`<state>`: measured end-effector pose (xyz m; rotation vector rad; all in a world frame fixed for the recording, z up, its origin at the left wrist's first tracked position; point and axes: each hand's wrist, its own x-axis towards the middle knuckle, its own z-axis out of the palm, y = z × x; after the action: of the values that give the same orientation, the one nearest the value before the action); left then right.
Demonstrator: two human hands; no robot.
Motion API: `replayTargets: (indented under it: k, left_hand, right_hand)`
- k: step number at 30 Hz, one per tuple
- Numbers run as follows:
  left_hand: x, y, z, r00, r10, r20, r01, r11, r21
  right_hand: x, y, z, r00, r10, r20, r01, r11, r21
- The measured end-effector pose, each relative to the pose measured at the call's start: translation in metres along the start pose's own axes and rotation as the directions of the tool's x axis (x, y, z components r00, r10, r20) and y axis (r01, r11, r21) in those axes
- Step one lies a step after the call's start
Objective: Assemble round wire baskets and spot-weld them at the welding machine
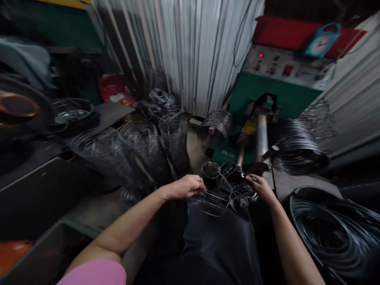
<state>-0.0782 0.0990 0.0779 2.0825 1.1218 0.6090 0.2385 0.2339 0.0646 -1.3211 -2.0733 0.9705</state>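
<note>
My left hand [191, 187] is closed around the left side of a wire frame [215, 204] made of thin curved metal rods, held above my lap. Something orange shows at its fingers. My right hand [259, 186] has its fingers pinched close to the electrode tip of a green spot welder [239, 166]; what they grip is too small and dark to make out. Small wire rings and crossed rods lie between the two hands, and a round ring [211, 170] stands just beyond them.
Nested stacks of wire rings [142, 146] stand at the left. Wire coils [297, 146] flank the welder, and a tub of wire loops [329, 233] sits at the right. A teal clock [323, 41] rests on the welder's panel. A corrugated metal wall [190, 55] rises behind.
</note>
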Motion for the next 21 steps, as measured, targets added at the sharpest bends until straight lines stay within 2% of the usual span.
replayTargets:
  k: [1, 3, 5, 6, 8, 9, 12, 15, 18, 21]
  left_hand:
    - [-0.020, 0.002, -0.009, 1.000, -0.024, -0.013, 0.025, 0.998, 0.055]
    - [-0.059, -0.004, -0.026, 0.987, -0.139, -0.079, 0.150, 0.978, 0.144]
    - [-0.098, -0.022, -0.039, 0.930, -0.319, -0.182, 0.353, 0.914, 0.202]
    - [-0.117, -0.034, -0.044, 0.878, -0.415, -0.239, 0.467, 0.855, 0.228]
    - [-0.151, -0.059, -0.048, 0.730, -0.578, -0.365, 0.677, 0.684, 0.271]
    - [-0.165, -0.072, -0.047, 0.660, -0.623, -0.420, 0.746, 0.608, 0.271]
    - [-0.192, -0.106, -0.025, 0.497, -0.689, -0.528, 0.864, 0.447, 0.230]
    - [-0.198, -0.134, 0.017, 0.397, -0.744, -0.538, 0.917, 0.351, 0.191]
    - [-0.192, -0.161, 0.060, 0.372, -0.803, -0.465, 0.928, 0.327, 0.179]
    - [-0.184, -0.185, 0.085, 0.374, -0.831, -0.412, 0.927, 0.329, 0.179]
  right_hand:
    - [-0.007, 0.000, 0.004, 0.999, 0.029, -0.037, -0.029, 0.999, 0.016]
    - [-0.019, -0.001, 0.012, 0.993, 0.091, -0.077, -0.087, 0.995, 0.057]
    - [-0.028, -0.008, 0.020, 0.992, 0.121, -0.033, -0.118, 0.991, 0.064]
    - [-0.031, -0.013, 0.025, 0.992, 0.125, -0.007, -0.125, 0.991, 0.048]
    - [-0.036, -0.025, 0.034, 0.992, 0.122, 0.034, -0.122, 0.993, 0.001]
    - [-0.039, -0.032, 0.039, 0.992, 0.117, 0.047, -0.116, 0.993, -0.019]
    - [-0.048, -0.046, 0.049, 0.994, 0.092, 0.052, -0.089, 0.995, -0.043]
    - [-0.058, -0.047, 0.052, 0.996, 0.085, -0.003, -0.085, 0.995, -0.042]
    - [-0.068, -0.039, 0.051, 0.996, 0.084, -0.026, -0.085, 0.995, -0.053]
    - [-0.076, -0.034, 0.051, 0.999, 0.022, -0.031, -0.026, 0.992, -0.120]
